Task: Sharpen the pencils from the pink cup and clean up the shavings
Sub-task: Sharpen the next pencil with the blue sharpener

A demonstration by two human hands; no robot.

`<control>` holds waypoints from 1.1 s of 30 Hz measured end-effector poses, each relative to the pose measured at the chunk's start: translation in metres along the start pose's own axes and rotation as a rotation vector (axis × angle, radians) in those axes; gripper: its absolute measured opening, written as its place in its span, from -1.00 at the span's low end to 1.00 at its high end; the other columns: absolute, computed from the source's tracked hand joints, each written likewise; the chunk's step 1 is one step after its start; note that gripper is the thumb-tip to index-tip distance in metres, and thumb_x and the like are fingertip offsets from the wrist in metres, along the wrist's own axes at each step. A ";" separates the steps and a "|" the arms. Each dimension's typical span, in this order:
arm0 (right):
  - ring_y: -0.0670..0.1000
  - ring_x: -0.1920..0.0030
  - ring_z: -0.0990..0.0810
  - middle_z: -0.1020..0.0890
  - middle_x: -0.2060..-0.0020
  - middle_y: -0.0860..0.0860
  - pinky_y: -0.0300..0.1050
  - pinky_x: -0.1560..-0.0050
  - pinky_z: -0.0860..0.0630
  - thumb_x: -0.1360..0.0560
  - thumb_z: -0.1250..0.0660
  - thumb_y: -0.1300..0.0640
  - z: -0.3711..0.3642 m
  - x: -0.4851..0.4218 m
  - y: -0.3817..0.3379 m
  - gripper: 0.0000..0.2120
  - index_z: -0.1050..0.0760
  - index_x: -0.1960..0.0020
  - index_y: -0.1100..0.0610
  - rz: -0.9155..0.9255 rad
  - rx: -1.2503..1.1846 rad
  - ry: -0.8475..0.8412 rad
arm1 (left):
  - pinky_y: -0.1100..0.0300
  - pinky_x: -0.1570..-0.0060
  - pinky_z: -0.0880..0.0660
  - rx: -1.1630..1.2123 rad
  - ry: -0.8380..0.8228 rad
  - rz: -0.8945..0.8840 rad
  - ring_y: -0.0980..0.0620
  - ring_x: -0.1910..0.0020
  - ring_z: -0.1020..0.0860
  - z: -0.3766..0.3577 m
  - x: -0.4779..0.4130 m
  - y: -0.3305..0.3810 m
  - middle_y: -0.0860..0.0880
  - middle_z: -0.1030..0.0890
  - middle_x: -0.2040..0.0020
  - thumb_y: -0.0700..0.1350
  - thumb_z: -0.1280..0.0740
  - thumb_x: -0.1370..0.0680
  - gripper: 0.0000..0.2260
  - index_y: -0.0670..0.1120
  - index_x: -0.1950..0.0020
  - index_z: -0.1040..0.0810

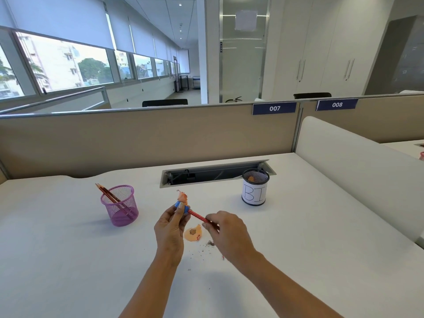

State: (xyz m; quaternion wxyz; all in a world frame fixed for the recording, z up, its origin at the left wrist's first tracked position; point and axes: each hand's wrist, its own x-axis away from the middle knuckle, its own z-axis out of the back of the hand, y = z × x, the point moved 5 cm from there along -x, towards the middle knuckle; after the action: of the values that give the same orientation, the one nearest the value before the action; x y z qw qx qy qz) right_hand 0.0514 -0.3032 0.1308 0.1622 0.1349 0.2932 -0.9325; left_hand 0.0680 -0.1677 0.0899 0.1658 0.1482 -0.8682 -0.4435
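Note:
A pink mesh cup (pixel 119 206) stands at the left of the white desk (pixel 68 260) with two red pencils (pixel 107 195) leaning in it. My left hand (pixel 171 228) pinches a blue sharpener (pixel 181 207), and a curl of shaving (pixel 182 196) sticks out of its top. A red pencil (pixel 199 216) is pushed into the sharpener, with my right hand (pixel 226 232) gripping its other end. On the desk below the hands lie an orange shaving (pixel 193 232) and scattered dark crumbs (pixel 210 244).
A black mesh cup (pixel 254 187) with a white "BI" label stands at the right, with a shaving inside. An open cable tray (pixel 215 172) runs along the back of the desk. A beige partition (pixel 137 138) closes off the far side, and a white divider (pixel 355 171) the right.

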 end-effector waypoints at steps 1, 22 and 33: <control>-0.04 0.30 -0.51 -0.62 0.26 -0.02 -0.27 0.42 -0.27 -0.50 -0.33 0.02 0.000 0.002 -0.002 -0.85 -0.61 0.02 0.07 0.068 0.141 0.063 | 0.14 0.00 -0.56 -0.019 0.019 -0.017 -0.04 0.10 -0.58 -0.001 0.002 0.000 -0.12 -0.61 0.09 -0.23 -0.27 -0.51 -0.74 -0.26 -0.19 -0.48; -0.14 0.62 -0.15 -0.28 0.52 -0.04 -0.36 0.64 -0.08 -0.59 -0.20 0.07 -0.010 0.015 -0.002 -0.70 -0.48 0.28 0.14 -0.639 -0.958 -0.400 | 0.32 0.27 -0.59 0.057 -0.170 0.074 0.07 0.30 -0.67 -0.009 0.002 0.005 -0.03 -0.70 0.31 -0.26 -0.16 -0.56 -0.82 -0.20 0.00 -0.55; -0.14 0.62 -0.16 -0.29 0.52 -0.04 -0.36 0.64 -0.09 -0.61 -0.12 0.06 -0.019 0.016 0.007 -0.68 -0.45 0.25 0.13 -0.706 -0.957 -0.547 | 0.30 0.27 -0.60 0.051 -0.171 0.122 0.06 0.30 -0.67 -0.005 0.002 -0.004 -0.06 -0.70 0.30 -0.27 -0.17 -0.56 -0.83 -0.22 0.02 -0.55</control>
State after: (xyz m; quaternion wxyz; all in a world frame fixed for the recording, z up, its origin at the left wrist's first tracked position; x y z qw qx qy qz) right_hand 0.0423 -0.3012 0.1063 -0.0428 -0.2986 0.6505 -0.6970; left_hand 0.0690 -0.1738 0.0893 0.1140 0.0608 -0.8976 -0.4215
